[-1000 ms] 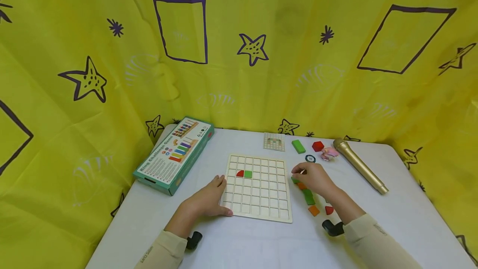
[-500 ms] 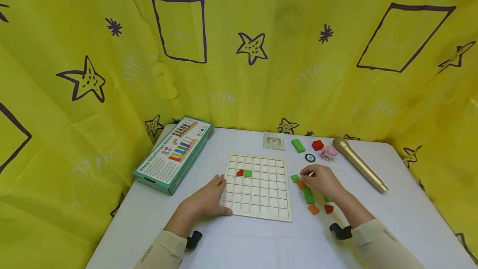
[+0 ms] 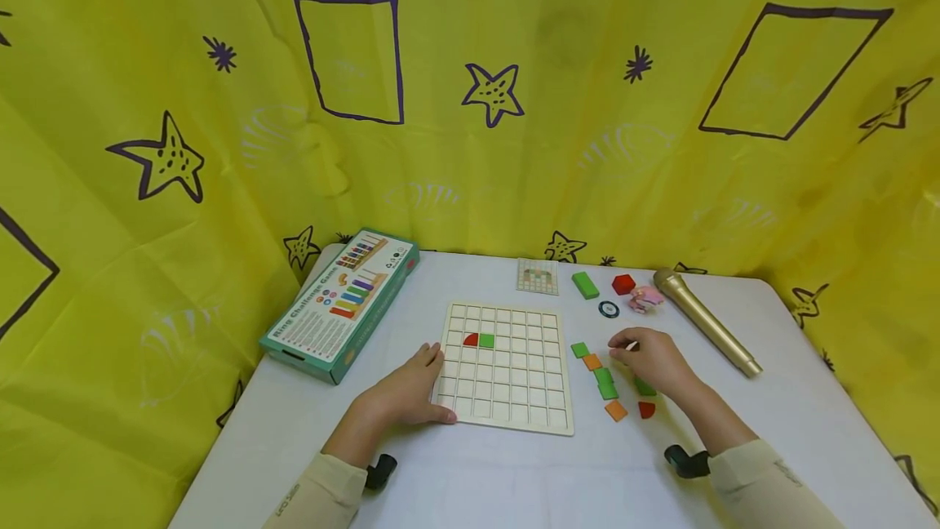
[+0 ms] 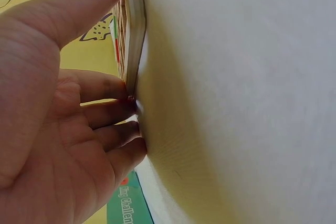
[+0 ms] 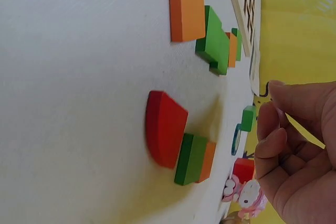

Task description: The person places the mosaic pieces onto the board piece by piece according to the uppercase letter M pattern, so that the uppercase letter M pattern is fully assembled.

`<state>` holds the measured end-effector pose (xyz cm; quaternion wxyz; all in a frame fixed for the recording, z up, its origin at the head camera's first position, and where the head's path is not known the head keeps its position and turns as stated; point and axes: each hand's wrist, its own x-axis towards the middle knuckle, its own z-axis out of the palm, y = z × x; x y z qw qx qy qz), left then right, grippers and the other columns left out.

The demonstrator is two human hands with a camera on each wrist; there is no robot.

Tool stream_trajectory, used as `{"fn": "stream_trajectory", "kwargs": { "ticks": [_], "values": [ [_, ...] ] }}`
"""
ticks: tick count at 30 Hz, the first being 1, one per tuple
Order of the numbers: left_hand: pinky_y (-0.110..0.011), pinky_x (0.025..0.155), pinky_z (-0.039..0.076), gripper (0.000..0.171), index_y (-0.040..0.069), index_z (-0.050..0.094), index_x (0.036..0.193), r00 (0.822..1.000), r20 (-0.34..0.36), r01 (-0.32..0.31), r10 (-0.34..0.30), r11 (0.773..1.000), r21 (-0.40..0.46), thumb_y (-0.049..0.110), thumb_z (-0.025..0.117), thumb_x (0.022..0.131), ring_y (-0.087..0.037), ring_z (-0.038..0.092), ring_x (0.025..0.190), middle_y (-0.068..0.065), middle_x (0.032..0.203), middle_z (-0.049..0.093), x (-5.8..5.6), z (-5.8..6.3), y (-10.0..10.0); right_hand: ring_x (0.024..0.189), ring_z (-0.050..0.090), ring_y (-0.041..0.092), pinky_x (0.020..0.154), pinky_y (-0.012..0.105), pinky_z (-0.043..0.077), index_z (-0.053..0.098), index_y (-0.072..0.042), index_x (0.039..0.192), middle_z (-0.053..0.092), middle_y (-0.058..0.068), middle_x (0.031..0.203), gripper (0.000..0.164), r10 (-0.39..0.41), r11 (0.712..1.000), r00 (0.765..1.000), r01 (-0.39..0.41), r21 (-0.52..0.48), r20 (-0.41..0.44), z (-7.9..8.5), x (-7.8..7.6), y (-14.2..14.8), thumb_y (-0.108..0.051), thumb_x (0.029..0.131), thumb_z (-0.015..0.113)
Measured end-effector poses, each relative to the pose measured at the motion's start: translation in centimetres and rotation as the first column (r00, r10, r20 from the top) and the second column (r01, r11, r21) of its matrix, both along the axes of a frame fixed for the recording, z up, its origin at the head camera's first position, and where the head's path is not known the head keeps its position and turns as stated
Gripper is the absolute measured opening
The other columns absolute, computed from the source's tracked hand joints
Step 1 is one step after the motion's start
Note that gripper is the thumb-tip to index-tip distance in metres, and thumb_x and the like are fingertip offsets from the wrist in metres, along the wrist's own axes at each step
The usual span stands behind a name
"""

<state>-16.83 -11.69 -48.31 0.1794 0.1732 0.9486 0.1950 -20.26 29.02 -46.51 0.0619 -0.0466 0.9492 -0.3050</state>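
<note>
My left hand (image 3: 413, 388) rests on the left edge and near corner of a pale wooden grid board (image 3: 514, 390), fingers fairly straight and the thumb at the near edge. On the board sit a red quarter-circle tile (image 3: 472, 340) and, beside it, a green square tile (image 3: 486, 340). Right of the board, my right hand (image 3: 654, 359) hovers with loosely bent fingers; the right wrist view shows nothing between thumb and index finger. Near it lie green tiles (image 3: 604, 375), orange tiles (image 3: 616, 411), another red quarter-circle tile (image 5: 165, 129) and a green tile (image 5: 191, 158) against an orange one (image 5: 207, 162).
A green Ring Challenge Game box (image 3: 345, 304) lies left. Toward the back are a pattern card (image 3: 538, 277), a green block (image 3: 585, 285), a red block (image 3: 623, 284), a round dark chip (image 3: 609, 309), a pink figurine (image 3: 645, 299) and a gold microphone (image 3: 708, 325).
My right hand has moved right, away from the green tile at the top of the row, leaving that tile in full view. My left hand stays at the board.
</note>
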Motion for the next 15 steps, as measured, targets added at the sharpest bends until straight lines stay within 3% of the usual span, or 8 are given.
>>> {"fn": "stream_trajectory", "kwargs": {
  "ticks": [15],
  "values": [
    [-0.047,0.119,0.026,0.113,-0.002,0.029,0.156,1.0,-0.005,0.006,-0.006,1.0,0.001,0.055,0.083,0.076,-0.033,0.015,0.153,-0.016,0.165,0.021,-0.2,-0.3,-0.1,0.082,0.054,0.023,0.064,0.032,0.05,0.073,-0.002,0.108,0.063,0.006,0.094,0.018,-0.023,1.0,0.999,0.024,-0.009,0.028,-0.1,0.8,2.0,-0.013,0.094,0.071]
  ]
}}
